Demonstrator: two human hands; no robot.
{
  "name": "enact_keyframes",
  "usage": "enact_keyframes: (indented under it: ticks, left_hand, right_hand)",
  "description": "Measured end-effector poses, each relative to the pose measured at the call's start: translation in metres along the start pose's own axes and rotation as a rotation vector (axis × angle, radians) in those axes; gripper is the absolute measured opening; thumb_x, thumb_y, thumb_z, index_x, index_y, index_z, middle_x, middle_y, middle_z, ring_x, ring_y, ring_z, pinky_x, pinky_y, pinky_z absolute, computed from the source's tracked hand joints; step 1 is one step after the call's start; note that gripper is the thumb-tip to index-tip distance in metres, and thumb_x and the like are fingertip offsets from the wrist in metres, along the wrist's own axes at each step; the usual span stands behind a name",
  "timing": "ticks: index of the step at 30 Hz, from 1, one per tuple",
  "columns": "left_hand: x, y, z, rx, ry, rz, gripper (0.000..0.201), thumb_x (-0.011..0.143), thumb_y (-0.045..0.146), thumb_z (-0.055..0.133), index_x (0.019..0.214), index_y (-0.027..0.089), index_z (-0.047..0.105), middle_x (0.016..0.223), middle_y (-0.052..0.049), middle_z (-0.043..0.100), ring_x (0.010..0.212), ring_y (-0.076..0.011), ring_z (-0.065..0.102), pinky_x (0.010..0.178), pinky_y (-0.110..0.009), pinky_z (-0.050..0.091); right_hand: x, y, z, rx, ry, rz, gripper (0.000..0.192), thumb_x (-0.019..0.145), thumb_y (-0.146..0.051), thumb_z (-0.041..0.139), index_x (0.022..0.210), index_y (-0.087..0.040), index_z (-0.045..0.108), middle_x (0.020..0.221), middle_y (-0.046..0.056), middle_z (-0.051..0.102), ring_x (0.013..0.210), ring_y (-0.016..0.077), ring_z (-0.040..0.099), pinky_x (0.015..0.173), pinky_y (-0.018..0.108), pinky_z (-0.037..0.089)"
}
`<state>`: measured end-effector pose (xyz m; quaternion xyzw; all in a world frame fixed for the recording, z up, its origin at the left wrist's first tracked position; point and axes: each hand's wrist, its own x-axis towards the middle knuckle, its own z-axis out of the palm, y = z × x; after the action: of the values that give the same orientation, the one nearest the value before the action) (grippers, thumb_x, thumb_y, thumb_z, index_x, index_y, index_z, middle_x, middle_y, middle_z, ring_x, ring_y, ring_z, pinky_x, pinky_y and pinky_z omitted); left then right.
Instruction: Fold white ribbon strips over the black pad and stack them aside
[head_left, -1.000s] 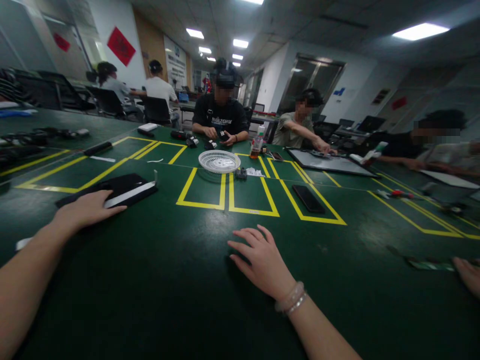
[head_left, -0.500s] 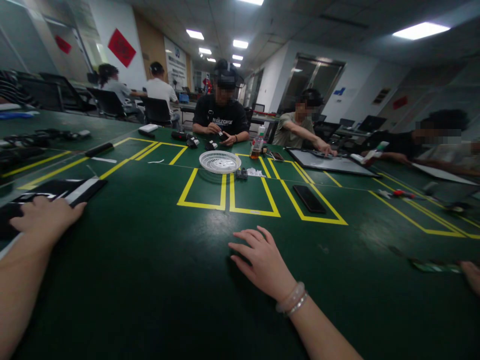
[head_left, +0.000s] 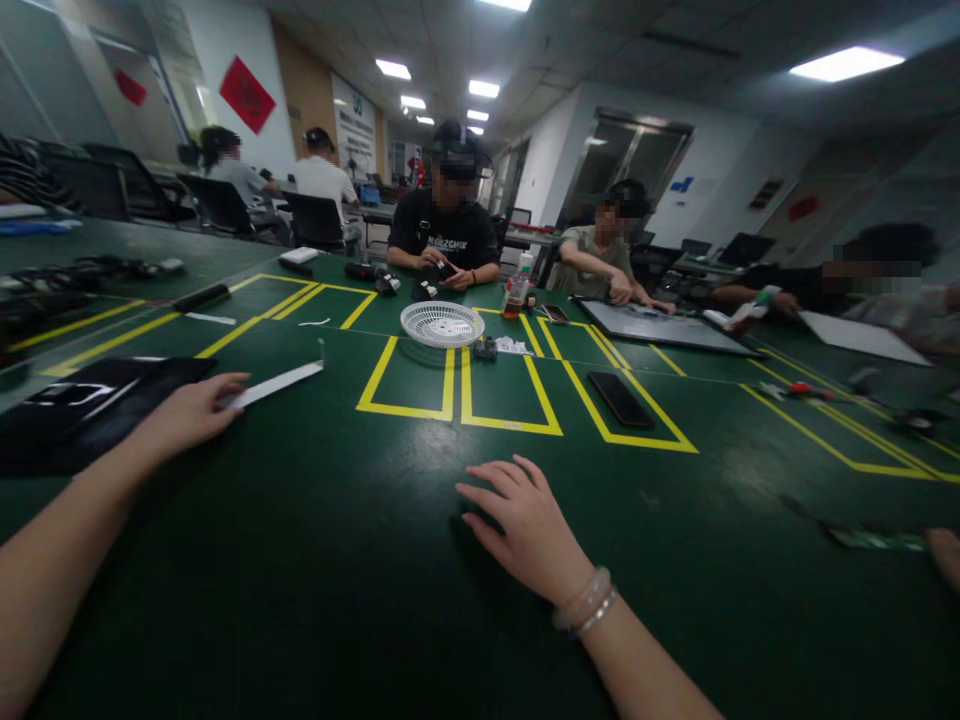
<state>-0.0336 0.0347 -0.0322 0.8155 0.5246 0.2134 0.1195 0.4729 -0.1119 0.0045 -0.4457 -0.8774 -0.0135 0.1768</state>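
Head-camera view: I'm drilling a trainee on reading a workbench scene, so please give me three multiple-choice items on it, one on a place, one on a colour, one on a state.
1. Where does the white fan grille lie?
A. In the person's lap
B. At the far end of a yellow-taped box, towards the co-worker in black
C. On the black phone

2. What colour are the taped outlines on the table?
A. Yellow
B. Red
C. Blue

3. How is the right hand?
A. Clenched round a bottle
B. Raised off the table
C. Laid flat, fingers spread, holding nothing

Answers:
1. B, as the grille sits on the far edge of the yellow box, in front of the seated co-worker.
2. A, as every tape line on the green top is yellow.
3. C, as the palm lies down on bare table; the left hand touches a white strip.
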Motion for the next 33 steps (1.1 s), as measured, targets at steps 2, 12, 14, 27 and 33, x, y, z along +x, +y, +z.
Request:
enact_keyframes:
  ticks: [2,12,14,27,33]
  left_hand:
    - [0.009,0.031,0.016,0.000,-0.022,0.004,0.062,0.086,0.049,0.048,0.136,0.013,0.053,0.127,-0.013,0.058,0.112,-0.0335,0.055,0.089,-0.047,0.045]
    - [-0.003,0.196,0.064,-0.262,-0.339,0.376,0.051,0.092,0.013,0.048,0.141,0.030,0.050,0.128,-0.006,0.053,0.116,-0.0236,0.052,0.099,-0.035,0.047]
    - [-0.007,0.204,0.064,-0.292,-0.350,0.379,0.052,0.091,0.011,0.049,0.139,0.029,0.052,0.127,-0.007,0.053,0.115,-0.0239,0.052,0.098,-0.035,0.048]
    - [0.016,0.105,0.047,0.179,-0.019,-0.044,0.069,0.090,0.065,0.048,0.139,0.017,0.056,0.150,-0.013,0.037,0.138,-0.0400,0.029,0.112,-0.062,0.010]
    - [-0.016,-0.016,-0.012,0.155,0.162,-0.431,0.073,0.069,0.076,0.047,0.079,0.006,0.062,0.085,-0.011,0.068,0.135,-0.0534,0.012,0.080,-0.065,0.016]
  right_hand:
    - [0.000,0.000,0.000,0.014,-0.009,0.006,0.036,0.092,-0.026,0.061,0.127,-0.030,0.060,0.133,0.004,0.062,0.124,0.0230,0.054,0.113,0.053,0.030]
    - [0.001,-0.001,0.003,0.087,-0.123,-0.014,0.043,0.092,-0.030,0.063,0.134,-0.029,0.053,0.133,0.005,0.063,0.126,0.0229,0.053,0.115,0.054,0.025]
    - [0.001,-0.001,0.004,0.110,-0.145,-0.017,0.036,0.093,-0.027,0.061,0.128,-0.028,0.057,0.123,0.003,0.068,0.117,0.0208,0.059,0.114,0.053,0.025]
    - [0.004,-0.004,-0.004,0.065,-0.074,0.052,0.030,0.095,-0.025,0.057,0.124,-0.023,0.062,0.114,0.006,0.070,0.095,0.0191,0.064,0.091,0.039,0.044]
    - [0.003,-0.005,-0.003,0.048,0.038,0.180,0.027,0.097,-0.030,0.053,0.119,-0.022,0.065,0.107,0.006,0.071,0.087,0.0185,0.064,0.078,0.034,0.044]
